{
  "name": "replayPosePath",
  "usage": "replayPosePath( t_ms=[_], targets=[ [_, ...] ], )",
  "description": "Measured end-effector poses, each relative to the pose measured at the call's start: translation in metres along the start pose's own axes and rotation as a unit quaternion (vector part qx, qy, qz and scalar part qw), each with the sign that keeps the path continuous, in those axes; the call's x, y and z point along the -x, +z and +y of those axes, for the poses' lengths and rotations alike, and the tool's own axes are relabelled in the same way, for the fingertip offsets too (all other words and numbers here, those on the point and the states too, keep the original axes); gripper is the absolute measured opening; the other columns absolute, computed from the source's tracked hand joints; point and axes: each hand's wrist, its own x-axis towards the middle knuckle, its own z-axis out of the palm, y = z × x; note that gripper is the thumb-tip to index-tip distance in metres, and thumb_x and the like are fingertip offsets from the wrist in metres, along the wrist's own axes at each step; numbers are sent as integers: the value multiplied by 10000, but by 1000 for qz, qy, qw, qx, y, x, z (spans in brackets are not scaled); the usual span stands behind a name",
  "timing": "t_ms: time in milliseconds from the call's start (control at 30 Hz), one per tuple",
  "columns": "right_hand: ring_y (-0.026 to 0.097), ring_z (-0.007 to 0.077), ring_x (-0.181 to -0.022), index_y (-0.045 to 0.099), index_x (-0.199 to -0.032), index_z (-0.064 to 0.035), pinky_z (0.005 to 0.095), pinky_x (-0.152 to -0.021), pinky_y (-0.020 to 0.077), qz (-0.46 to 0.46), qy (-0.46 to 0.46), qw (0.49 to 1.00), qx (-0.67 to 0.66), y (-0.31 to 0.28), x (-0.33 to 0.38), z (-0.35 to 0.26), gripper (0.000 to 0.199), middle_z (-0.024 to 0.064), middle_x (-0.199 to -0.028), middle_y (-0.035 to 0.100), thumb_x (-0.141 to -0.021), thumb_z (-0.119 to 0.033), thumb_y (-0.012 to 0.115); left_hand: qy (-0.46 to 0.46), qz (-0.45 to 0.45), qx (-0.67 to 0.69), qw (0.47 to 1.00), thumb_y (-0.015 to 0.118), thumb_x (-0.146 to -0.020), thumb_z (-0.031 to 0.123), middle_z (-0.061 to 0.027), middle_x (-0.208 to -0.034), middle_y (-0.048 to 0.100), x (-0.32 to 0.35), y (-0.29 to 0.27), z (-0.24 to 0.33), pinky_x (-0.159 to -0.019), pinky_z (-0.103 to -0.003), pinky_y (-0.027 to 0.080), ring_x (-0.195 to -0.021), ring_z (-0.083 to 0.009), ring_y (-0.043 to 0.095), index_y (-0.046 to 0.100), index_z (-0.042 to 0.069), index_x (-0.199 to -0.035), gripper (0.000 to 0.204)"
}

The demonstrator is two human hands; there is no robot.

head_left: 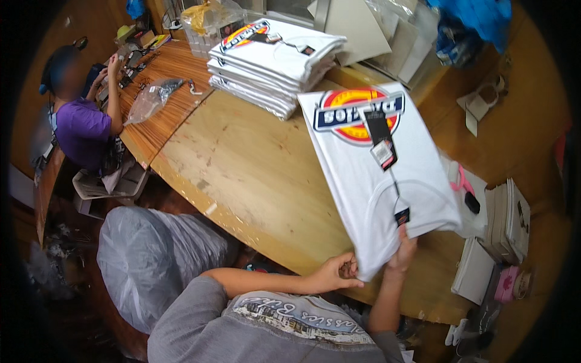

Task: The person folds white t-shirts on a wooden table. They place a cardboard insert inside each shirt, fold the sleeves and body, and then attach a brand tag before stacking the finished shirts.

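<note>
A folded white T-shirt (357, 175) with a red and yellow printed emblem is tilted up over the table, its neckline toward me. A black hang tag (380, 136) with a white sticker hangs on a string from the collar label. My right hand (402, 254) grips the shirt near the collar, its fingers partly hidden beneath the cloth. At the shirt's lower left corner, my left hand (339, 273) has its fingers curled in and pinches the edge. A stack of similar folded white shirts (272, 60) lies farther off on the table.
The wooden table (242, 163) runs from far left to near right. Pink-handled scissors (465, 184) lie beside the shirt, near stacked white boards (505, 218). A large grey plastic bag (151, 260) stands at the left. A person in purple (85, 130) works at the far end.
</note>
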Motion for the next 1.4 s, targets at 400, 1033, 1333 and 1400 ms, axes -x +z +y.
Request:
replayPosePath(
  t_ms=[400,1033,1333,1400],
  targets=[
    [547,155,-785,477,-1046,16,270,-702,451,-322,25,943,78,324,-303,55,344,60,-891,559,-748,-112,592,2,220,4,976,606,-754,62,50,-657,423,61,-184,33,-503,-145,318,-575,-10,390,439,53,-764,168],
    [576,242,-774,559,-978,-76,319,-686,456,206,-379,749,503,12,56,17,238,115,-902,572,-757,-46,474,-103,-127,-142,976,557,-766,2,7,-681,434,13,-165,18,-558,-179,374,-597,-56,429,408,63,-795,163],
    [535,204,-507,519,-931,-38,291,-398,430,837,36,485,-252,-269,558,208,173,123,-766,577,-787,-124,479,-107,-431,-224,867,546,-765,-22,-11,-738,452,34,14,-28,-620,-187,375,-669,-74,453,416,41,-798,149],
    [554,213,-546,512,-950,-35,307,-416,443,850,-19,464,-249,-277,587,258,205,121,-774,580,-751,-85,521,-113,-480,-228,839,537,-752,-52,-20,-754,461,56,49,-45,-628,-196,385,-690,-80,462,430,26,-799,140]
  ],
)
